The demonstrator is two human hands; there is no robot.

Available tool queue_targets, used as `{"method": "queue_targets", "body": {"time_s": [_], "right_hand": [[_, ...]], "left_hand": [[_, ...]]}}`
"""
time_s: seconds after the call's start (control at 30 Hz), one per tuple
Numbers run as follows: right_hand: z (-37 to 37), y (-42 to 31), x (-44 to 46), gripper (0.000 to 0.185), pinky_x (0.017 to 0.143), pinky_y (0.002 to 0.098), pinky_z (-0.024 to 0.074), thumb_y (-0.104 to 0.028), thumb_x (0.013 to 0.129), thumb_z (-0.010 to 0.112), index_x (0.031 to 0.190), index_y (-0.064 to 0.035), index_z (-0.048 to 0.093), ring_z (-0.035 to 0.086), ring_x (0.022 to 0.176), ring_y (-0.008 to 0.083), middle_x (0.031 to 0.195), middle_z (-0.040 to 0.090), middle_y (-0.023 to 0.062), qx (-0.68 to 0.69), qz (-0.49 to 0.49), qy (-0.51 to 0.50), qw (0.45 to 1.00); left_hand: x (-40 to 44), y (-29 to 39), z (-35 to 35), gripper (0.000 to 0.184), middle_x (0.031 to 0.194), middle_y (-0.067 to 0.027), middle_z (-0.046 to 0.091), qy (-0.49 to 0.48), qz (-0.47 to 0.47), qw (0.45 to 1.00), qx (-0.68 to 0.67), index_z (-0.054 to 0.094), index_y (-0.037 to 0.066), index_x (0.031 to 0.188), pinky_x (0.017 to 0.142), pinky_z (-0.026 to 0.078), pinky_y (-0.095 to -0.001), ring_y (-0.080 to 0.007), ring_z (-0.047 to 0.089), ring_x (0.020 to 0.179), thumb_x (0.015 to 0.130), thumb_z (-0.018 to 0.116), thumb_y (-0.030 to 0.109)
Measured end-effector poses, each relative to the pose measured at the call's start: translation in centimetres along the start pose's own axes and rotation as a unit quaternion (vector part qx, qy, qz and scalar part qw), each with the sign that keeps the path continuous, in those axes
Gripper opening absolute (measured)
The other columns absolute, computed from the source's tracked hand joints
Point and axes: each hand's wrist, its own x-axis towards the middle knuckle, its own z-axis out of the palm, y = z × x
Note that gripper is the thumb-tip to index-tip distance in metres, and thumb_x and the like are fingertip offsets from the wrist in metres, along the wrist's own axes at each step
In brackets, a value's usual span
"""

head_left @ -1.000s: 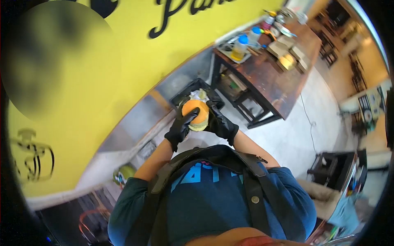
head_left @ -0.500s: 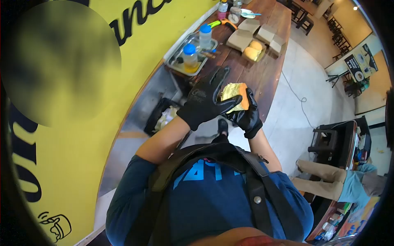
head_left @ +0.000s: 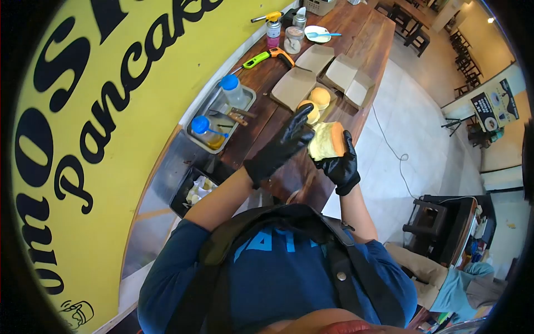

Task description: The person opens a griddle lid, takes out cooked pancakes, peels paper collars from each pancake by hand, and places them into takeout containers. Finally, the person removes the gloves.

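A thick, fluffy pancake [head_left: 327,141], pale yellow with a browned orange face, rests in my gloved right hand [head_left: 340,170], whose fingers wrap around its lower right side. To its left is my gloved left hand [head_left: 282,143], fingers stretched out toward the open cardboard box [head_left: 292,89]. Whether the left hand touches the held pancake I cannot tell. Inside the box sit two more pancakes: one golden round [head_left: 320,98] shows fully, while the nearer one [head_left: 309,113] is partly hidden behind my left fingers.
A second open box [head_left: 349,80] stands beside the first. On the left, a metal tray [head_left: 248,103] holds blue-capped bottles [head_left: 232,91] and small handled tools. A green-and-orange thermometer gun [head_left: 266,57], a jar [head_left: 293,40] and a white plate [head_left: 325,36] are farther up. A person [head_left: 461,286] is at lower right.
Both hands and the held pancake have come closer to the boxed pancakes. My left thumb has come off the pancake's front. The view has shifted, showing more of the wall and tabletop.
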Motion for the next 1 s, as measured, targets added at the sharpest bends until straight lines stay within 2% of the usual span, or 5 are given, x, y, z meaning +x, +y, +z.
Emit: {"method": "queue_targets", "body": {"time_s": [0.07,0.13,0.43,0.6,1.0], "right_hand": [[-2.1,-3.5,1.4,0.056,0.098,0.048,0.0462,-0.04,0.093,0.056,0.134,-0.004,0.045,0.055,0.118,0.0318,0.131,0.055,0.0154,-0.03,-0.018,0.007,0.999],[-3.6,-7.2,3.0,0.053,0.102,0.048,0.0429,-0.033,0.092,0.058,0.134,-0.0027,0.045,0.053,0.121,0.032,0.132,0.054,0.0156,-0.028,-0.064,0.053,0.996],[-13.9,-25.0,14.9,0.049,0.094,0.0424,0.0491,-0.017,0.084,0.069,0.127,-0.0035,0.051,0.059,0.111,0.0288,0.119,0.062,0.0123,-0.176,-0.156,0.156,0.959],[-18.0,-29.2,20.2,0.051,0.098,0.0407,0.0465,-0.013,0.08,0.072,0.126,-0.0037,0.052,0.059,0.111,0.0263,0.118,0.062,0.0108,-0.324,-0.171,0.142,0.92],[-21.5,-31.4,18.5,0.051,0.093,0.0456,0.044,-0.035,0.081,0.072,0.122,-0.0079,0.057,0.059,0.11,0.0272,0.118,0.064,0.009,-0.314,0.271,0.283,0.865]], "left_hand": [[1.6,-1.7,-0.6,0.063,0.15,-0.0115,0.031,-0.014,-0.1,0.911,-0.4,0.025,0.005,0.148,0.113,0.026,-0.0342,-0.0192,0.03,0.139,0.097,0.051,0.033],[2.8,-2.6,-1.2,0.064,0.151,-0.0104,0.03,-0.009,-0.138,0.908,-0.395,0.023,0.006,0.149,0.113,0.025,-0.0342,-0.0192,0.029,0.139,0.096,0.052,0.027],[-3.7,-6.1,-4.6,0.05,0.15,-0.0109,0.031,0.046,-0.219,0.942,-0.251,0.028,0.001,0.146,0.113,0.026,-0.0325,-0.0199,0.031,0.138,0.1,0.041,0.017],[-8.5,-7.0,-6.0,0.044,0.147,-0.0142,0.035,-0.058,-0.163,0.971,0.166,0.035,0.0,0.142,0.111,0.028,-0.0335,-0.0228,0.035,0.136,0.101,0.037,0.017],[-6.5,-5.3,-5.6,0.049,0.144,-0.0108,0.041,0.088,-0.39,0.91,-0.112,0.036,0.001,0.142,0.111,0.027,-0.0319,-0.019,0.036,0.134,0.099,0.047,0.021]]}}
